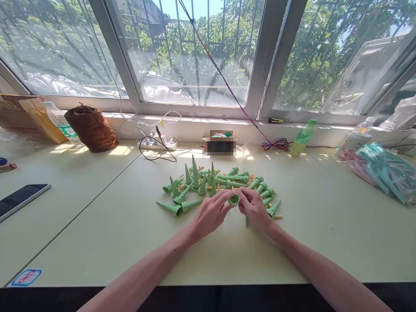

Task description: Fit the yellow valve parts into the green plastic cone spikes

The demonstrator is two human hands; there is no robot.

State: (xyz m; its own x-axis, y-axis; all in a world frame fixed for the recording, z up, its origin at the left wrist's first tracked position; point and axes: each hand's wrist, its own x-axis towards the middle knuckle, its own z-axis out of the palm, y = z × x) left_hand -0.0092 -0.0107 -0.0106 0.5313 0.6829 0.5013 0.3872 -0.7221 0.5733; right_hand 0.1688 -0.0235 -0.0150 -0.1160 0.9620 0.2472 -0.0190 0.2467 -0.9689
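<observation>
Both my hands meet over the pale table (130, 225) in front of a pile of several green plastic cone spikes (208, 184). My right hand (255, 210) is closed round one green spike (234, 199), its round open end facing up towards me and its tip pointing down behind the hand. My left hand (211, 214) pinches at the rim of that same spike with thumb and fingertips. Small yellowish parts (276, 215) lie scattered among the spikes. What, if anything, the left fingertips carry is too small to see.
A phone (21, 198) lies at the left. A brown bag (91, 128), cardboard and a bottle stand at the back left. A power strip with cables (158, 143), a small box (221, 142) and a green bottle (303, 138) line the window sill. Plastic packets (386, 171) lie at the right.
</observation>
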